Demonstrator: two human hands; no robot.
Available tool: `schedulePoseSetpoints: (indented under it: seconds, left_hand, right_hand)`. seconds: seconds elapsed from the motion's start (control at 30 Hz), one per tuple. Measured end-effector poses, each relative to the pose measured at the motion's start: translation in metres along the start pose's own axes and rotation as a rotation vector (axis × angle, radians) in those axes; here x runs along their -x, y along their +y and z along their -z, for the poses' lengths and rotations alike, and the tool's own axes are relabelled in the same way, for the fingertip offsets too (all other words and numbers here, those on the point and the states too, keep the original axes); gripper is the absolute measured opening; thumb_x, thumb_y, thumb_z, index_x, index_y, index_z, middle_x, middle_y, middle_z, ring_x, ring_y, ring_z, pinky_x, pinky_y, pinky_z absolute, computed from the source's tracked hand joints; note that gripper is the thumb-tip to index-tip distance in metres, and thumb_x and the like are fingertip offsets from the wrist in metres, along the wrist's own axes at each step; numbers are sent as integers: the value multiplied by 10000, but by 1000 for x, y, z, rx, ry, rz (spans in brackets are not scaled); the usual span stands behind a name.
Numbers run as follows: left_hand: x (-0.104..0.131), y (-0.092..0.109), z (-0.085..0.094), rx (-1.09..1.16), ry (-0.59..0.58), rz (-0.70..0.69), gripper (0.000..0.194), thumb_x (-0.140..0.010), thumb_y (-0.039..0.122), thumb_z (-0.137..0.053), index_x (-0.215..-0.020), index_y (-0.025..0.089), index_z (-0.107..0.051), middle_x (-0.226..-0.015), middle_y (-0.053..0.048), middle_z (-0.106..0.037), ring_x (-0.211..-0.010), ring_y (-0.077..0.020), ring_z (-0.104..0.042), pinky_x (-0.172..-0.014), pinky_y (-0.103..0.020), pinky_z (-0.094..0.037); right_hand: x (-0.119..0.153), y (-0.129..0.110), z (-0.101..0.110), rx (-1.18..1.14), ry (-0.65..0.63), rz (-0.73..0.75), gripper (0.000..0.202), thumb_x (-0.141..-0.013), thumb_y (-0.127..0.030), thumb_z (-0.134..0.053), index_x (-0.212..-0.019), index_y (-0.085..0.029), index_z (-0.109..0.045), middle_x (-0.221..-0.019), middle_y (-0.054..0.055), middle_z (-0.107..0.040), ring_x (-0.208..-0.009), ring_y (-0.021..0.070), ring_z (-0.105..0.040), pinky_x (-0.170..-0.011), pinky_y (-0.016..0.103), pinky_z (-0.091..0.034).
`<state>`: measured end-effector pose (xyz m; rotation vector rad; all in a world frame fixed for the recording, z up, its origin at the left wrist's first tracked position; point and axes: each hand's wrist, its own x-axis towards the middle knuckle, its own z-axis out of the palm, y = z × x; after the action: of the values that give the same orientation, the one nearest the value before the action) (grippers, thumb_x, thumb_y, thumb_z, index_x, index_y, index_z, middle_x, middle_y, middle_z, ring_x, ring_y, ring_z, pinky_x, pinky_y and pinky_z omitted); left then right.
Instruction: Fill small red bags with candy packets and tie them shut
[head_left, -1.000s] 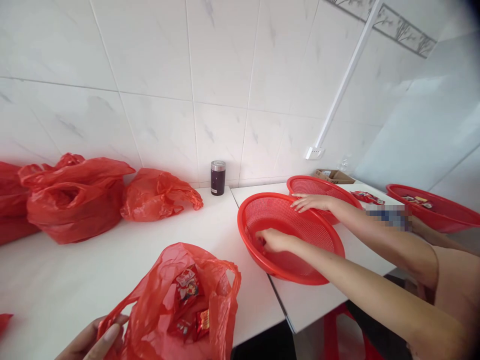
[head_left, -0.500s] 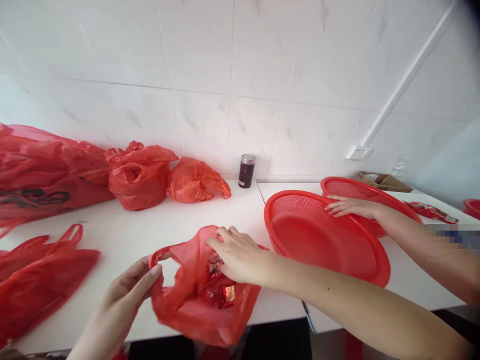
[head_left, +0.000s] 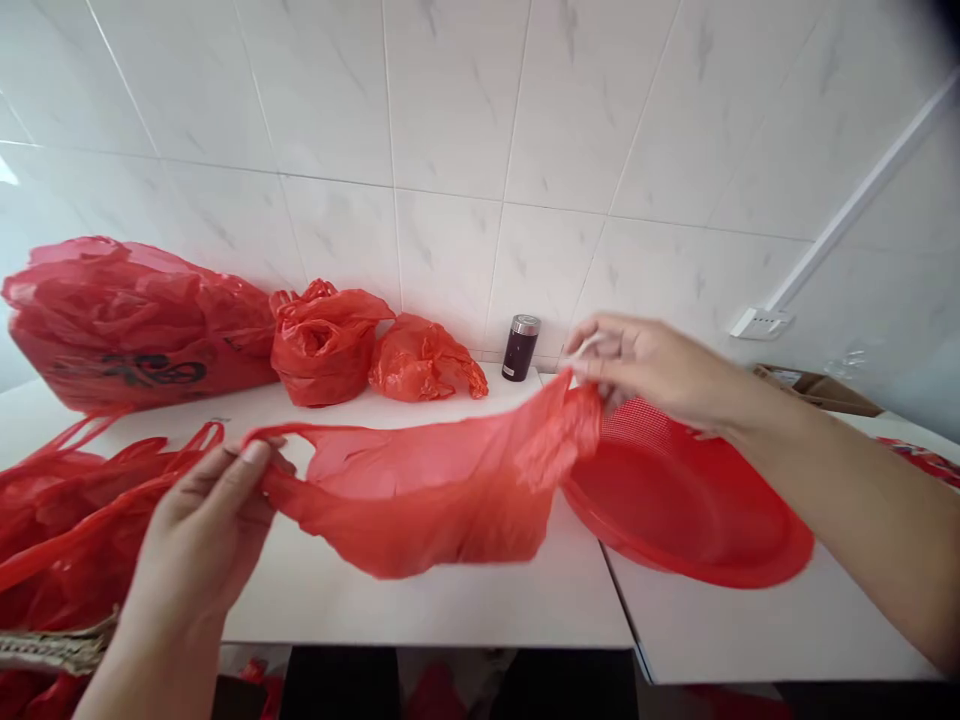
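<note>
A thin red plastic bag (head_left: 435, 500) is stretched sideways above the white table. At its left end, my left hand (head_left: 214, 510) pinches one handle loop between thumb and fingers. My right hand (head_left: 637, 365) grips the gathered opposite handle, raised higher than the left. The bag sags between the two hands, and its contents are hidden by the plastic. Behind and below my right forearm lies a large red mesh basket (head_left: 690, 500), partly covered by the bag and arm.
Several red bags line the wall: a bulky printed one (head_left: 142, 330), a knotted one (head_left: 326, 350) and a smaller one (head_left: 424, 360). More red bags (head_left: 82, 510) lie at left. A dark tumbler (head_left: 520, 348) stands behind; a cardboard box (head_left: 817, 390) sits far right.
My right hand has come out of the bag and now holds its right handle, lifting and stretching it. The small red packets inside are no longer visible. The view has shifted left.
</note>
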<state>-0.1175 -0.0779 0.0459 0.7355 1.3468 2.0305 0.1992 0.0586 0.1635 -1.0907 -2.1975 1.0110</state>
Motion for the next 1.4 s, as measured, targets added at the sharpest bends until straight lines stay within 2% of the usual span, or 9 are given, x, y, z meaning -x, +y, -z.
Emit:
schedulePoseSetpoints:
  seconds: [0.23, 0.43, 0.6, 0.67, 0.77, 0.97, 1.17, 1.3, 1.4]
  left_hand:
    - [-11, 40, -38, 190, -138, -122, 32, -784, 183, -688, -764, 164, -672, -747, 33, -680, -710, -88, -584, -661, -179, -477]
    - [-19, 55, -68, 166, -414, -148, 43, -836, 193, -642, -852, 190, -682, -984, 2, -691, -944, -143, -625, -843, -250, -487]
    - [-18, 55, -97, -397, -798, -1, 617, -761, 284, -707, -1341, 286, -499, -827, 5, -677, -738, -160, -637, -671, -256, -493]
    - [-17, 48, -110, -574, -881, 61, 599, -684, 288, -761, -1257, 253, -591, -656, 32, -609, -580, -149, -575, -532, -232, -435]
    - [-19, 38, -123, -616, -873, 50, 217, -726, 373, -712, -865, 206, -724, -539, 36, -470, -437, -110, -397, -405, -236, -290]
    - [-31, 29, -117, -455, -716, 230, 313, -827, 497, -568, -705, 210, -591, -506, 78, -305, -428, -80, -264, -466, -234, -332]
    - [-38, 17, -102, -438, -887, 230, 387, -885, 507, -490, -708, 174, -579, -603, 2, -569, -556, -116, -486, -570, -253, -416]
    - [-43, 18, -94, -333, -1086, 230, 299, -899, 409, -515, -756, 177, -637, -722, -23, -639, -624, -128, -527, -596, -260, -432]
    - [-45, 20, -93, -484, -1111, 111, 207, -839, 375, -604, -815, 190, -694, -791, -32, -670, -691, -152, -563, -634, -272, -453]
  right_hand:
    - [-17, -26, 19, -54, 31, 50, 167, -823, -247, -693, -886, -201, -546, -627, -27, -589, -487, 100, -603, -471, 220, -522]
    - [-30, -29, 24, 46, -28, 125, 170, -790, -199, -712, -867, -190, -560, -702, 3, -633, -534, 114, -623, -486, 239, -537]
    - [-40, -47, -7, -5, -65, 249, 147, -793, -149, -677, -881, -181, -564, -722, -8, -610, -550, 100, -617, -482, 209, -520]
    - [-45, -57, -26, -88, -145, 326, 127, -809, -147, -652, -887, -182, -558, -735, -17, -599, -570, 89, -613, -507, 204, -524]
    - [-52, -64, -51, -244, -197, 455, 102, -850, -184, -611, -930, -193, -550, -816, -14, -600, -679, 85, -613, -618, 218, -546]
    - [-62, -21, -81, -222, -60, 363, 228, -835, -320, -638, -1024, -217, -563, -1030, 27, -596, -874, 131, -587, -727, 275, -533]
    - [-33, 12, -91, -535, 185, 281, 87, -862, -264, -586, -878, -195, -534, -773, -28, -546, -638, 91, -567, -640, 269, -524]
    - [-1, 4, -83, -589, -70, 396, 171, -845, -332, -646, -938, -215, -563, -774, -28, -561, -696, 102, -564, -671, 260, -489]
    - [-5, 11, -90, -578, 16, 415, 191, -908, -380, -558, -1038, -239, -564, -923, 10, -617, -899, 135, -590, -809, 295, -464]
